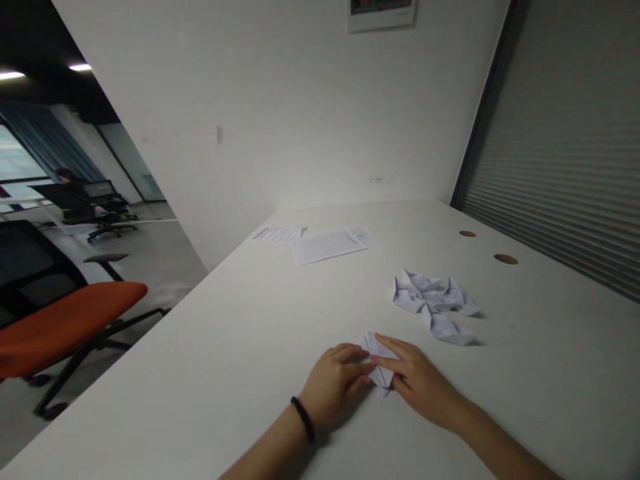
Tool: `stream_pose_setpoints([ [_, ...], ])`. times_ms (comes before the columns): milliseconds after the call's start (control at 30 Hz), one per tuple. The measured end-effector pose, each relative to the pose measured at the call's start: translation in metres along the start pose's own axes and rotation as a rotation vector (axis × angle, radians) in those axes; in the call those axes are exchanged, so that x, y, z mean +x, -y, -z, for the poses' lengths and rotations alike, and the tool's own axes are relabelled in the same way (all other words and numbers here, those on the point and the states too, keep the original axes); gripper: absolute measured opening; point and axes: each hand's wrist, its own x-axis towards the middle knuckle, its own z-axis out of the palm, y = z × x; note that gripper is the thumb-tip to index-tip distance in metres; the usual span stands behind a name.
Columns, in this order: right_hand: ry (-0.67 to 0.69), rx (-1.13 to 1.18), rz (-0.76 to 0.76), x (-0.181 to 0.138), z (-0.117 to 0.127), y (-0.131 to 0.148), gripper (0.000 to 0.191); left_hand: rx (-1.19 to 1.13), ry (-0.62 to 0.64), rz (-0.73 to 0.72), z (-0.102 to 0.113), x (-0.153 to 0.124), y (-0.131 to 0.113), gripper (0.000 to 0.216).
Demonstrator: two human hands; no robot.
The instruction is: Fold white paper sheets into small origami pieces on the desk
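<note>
A small folded white paper [381, 377] lies on the table between my two hands, its creases and a lower point showing. My left hand [341, 379], with a dark band on the wrist, closes its fingertips on the paper's left side. From the right, my right hand [417, 380] presses its fingers on the paper's upper face, the thumb at the right edge. Parts of the paper are hidden under the fingers. Just beyond my right hand sits a cluster of folded paper pieces [433, 301], several of them touching one another.
Printed sheets [330, 247] lie at the back left of the white table [225, 373]. Two round holes, one of them the nearer cable hole [506, 259], are at the right. An orange office chair [75, 320] stands left of the table. A person [73, 183] sits far behind.
</note>
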Motion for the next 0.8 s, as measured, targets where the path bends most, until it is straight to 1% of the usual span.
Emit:
stream_pose_setpoints([
  [67,0.065,0.005,0.025,-0.003,0.001,0.000,0.050,0.016,-0.011,0.010,-0.001,-0.001,0.001,0.023],
  [133,0.083,-0.005,0.042,-0.006,-0.002,-0.001,0.056,0.051,-0.028,0.018,-0.003,0.000,0.001,0.021],
  [267,0.003,-0.081,0.004,-0.008,-0.016,-0.002,0.064,0.149,-0.057,0.050,-0.007,0.004,-0.007,0.012],
  [367,-0.016,-0.124,-0.023,-0.008,-0.022,-0.002,0.069,0.159,-0.030,0.083,-0.009,0.006,-0.015,0.008],
  [467,-0.024,-0.094,-0.009,-0.007,-0.022,-0.003,0.070,0.145,-0.012,0.126,-0.009,0.005,-0.021,0.010],
  [533,-0.039,-0.029,-0.026,-0.005,-0.020,-0.005,0.066,0.144,-0.002,0.146,-0.008,0.004,-0.023,0.011],
  [600,-0.099,0.069,-0.077,-0.001,-0.019,-0.006,0.061,0.146,-0.001,0.149,-0.007,0.003,-0.022,0.018],
  [667,-0.192,0.195,-0.124,0.003,-0.019,-0.006,0.056,0.162,-0.023,0.143,-0.006,0.002,-0.022,0.039],
  [733,-0.265,0.340,-0.139,0.007,-0.021,-0.004,0.052,0.189,-0.040,0.138,-0.006,0.003,-0.021,0.060],
  [767,-0.290,0.410,-0.136,0.009,-0.022,-0.002,0.051,0.204,-0.038,0.143,-0.006,0.004,-0.021,0.063],
  [800,-0.312,0.470,-0.129,0.010,-0.023,0.000,0.049,0.216,-0.031,0.155,-0.006,0.005,-0.021,0.059],
])
